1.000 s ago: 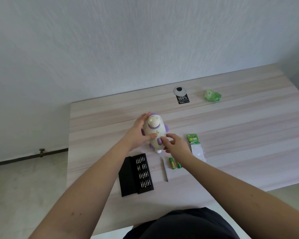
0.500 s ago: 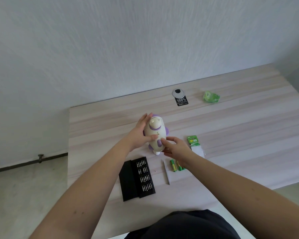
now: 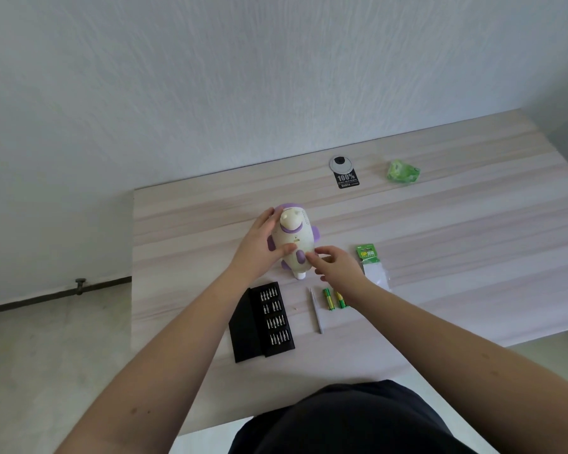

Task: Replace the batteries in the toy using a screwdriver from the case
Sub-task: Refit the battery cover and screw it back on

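1. Nearest on the counter (image 3: 440, 257) lies the open black case (image 3: 263, 322), its rows of bits facing up, probably left open so a bit can go back in.
2. Just right of it, the slim screwdriver (image 3: 316, 311) lies loose, and beside that two green batteries (image 3: 333, 299) wait side by side, seemingly laid within easy reach of the toy.
3. A battery pack (image 3: 371, 262) with a green card sits just beyond the right wrist.
4. The toy (image 3: 294, 242), white with purple parts, rests on the counter's middle, tipped so its back panel faces up.
5. The left hand (image 3: 259, 249) wraps the toy's left side, thumb pressed across the body, steadying it.
6. The right hand (image 3: 336, 267) has loosely curled fingers whose tips touch the lower right of the toy; whether they pinch something small I cannot tell. I judge it is working at the battery cover.
7. Farthest, a round cable cap with a black label (image 3: 343, 173) and a crumpled green wrapper (image 3: 403, 172) lie near the wall.
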Demonstrator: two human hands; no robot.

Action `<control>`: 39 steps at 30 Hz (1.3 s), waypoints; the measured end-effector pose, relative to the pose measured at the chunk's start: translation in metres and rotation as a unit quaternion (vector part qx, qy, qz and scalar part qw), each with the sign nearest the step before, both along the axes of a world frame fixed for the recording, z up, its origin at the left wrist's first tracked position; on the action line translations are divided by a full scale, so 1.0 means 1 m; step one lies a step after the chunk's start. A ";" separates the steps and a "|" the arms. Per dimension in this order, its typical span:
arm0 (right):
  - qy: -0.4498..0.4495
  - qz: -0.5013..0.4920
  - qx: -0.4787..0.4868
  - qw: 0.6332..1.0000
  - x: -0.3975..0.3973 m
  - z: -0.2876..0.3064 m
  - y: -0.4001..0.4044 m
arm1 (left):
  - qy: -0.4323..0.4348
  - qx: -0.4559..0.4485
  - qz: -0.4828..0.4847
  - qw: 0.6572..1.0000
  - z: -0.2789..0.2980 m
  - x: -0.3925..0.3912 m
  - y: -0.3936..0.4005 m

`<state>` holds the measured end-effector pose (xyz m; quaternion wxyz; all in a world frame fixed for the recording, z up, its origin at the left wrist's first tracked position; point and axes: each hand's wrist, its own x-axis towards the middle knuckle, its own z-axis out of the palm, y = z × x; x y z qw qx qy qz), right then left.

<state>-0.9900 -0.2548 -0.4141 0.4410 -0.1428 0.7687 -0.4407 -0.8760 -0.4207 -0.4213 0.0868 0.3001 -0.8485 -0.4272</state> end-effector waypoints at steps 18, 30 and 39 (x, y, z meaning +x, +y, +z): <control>0.152 0.056 0.111 0.981 0.024 -0.006 0.027 | 0.033 -0.007 0.171 0.985 -0.005 0.041 0.039; 0.302 0.300 0.296 0.855 0.064 -0.049 0.042 | -0.175 -0.115 -0.084 0.974 -0.047 0.056 0.086; 0.298 0.310 0.328 0.841 0.073 -0.061 0.043 | -0.223 -0.217 -0.156 0.937 -0.063 0.048 0.093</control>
